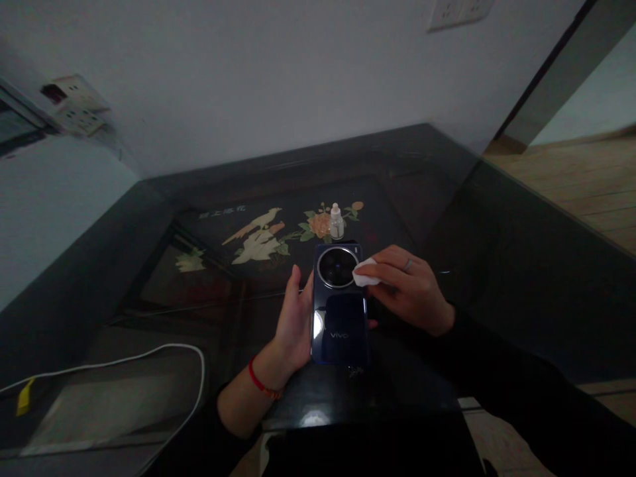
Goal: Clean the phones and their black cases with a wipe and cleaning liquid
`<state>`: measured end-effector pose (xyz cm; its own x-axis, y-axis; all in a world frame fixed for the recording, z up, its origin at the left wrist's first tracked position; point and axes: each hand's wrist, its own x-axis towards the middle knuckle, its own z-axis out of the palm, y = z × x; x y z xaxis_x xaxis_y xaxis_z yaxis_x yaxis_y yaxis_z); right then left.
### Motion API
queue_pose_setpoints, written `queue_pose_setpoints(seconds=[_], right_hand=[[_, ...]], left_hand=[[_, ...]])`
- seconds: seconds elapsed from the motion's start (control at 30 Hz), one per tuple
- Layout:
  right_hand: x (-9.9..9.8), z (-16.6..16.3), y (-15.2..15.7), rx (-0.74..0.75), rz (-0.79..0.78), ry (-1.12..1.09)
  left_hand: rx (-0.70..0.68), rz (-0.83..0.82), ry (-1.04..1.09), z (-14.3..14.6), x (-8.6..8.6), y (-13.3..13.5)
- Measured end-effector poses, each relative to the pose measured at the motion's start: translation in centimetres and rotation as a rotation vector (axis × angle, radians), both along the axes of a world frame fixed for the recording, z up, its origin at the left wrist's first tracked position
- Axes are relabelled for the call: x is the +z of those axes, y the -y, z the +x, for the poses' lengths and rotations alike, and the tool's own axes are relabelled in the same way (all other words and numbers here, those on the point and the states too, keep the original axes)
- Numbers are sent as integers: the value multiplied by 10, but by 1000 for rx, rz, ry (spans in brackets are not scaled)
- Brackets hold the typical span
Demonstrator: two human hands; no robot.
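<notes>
A dark blue smartphone (340,315) is held back side up, its large round camera ring toward the far end. My left hand (295,318) grips it from the left, thumb along the side and fingertips showing at its right edge. Between the fingers of my right hand (410,285) is a folded white wipe (366,272), touching the right rim of the camera ring. Just beyond the phone, a small clear dropper bottle (336,224) with a pale cap stands upright on the table.
The glossy black table (422,192) carries a bird-and-flower picture. A white cable (149,354) with a yellow tag (24,397) curves across the left side. Wall sockets (79,106) are at the upper left, and a pale wall (278,73) rises behind the table.
</notes>
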<state>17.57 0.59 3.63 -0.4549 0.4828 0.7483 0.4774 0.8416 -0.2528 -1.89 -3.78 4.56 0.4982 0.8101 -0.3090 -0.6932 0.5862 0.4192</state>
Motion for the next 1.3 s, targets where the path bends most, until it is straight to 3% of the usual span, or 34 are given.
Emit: queue_pose_setpoints(seconds=[0.2, 0.47, 0.57, 0.87, 1.13, 1.3], right_hand=[[4, 4, -6, -143, -43, -76], [5, -9, 14, 92, 53, 71], [6, -16, 22, 151, 143, 105], [10, -23, 22, -39, 118, 96], [6, -27, 29, 72, 135, 152], [3, -12, 14, 4, 41, 124]], left_hand=[[-117, 24, 55, 6, -2, 5], [75, -34, -84, 3, 2, -4], [73, -58, -108, 6, 1, -3], [-92, -43, -24, 29, -13, 16], [71, -104, -70, 17, -1, 5], [155, -72, -47, 8, 2, -2]])
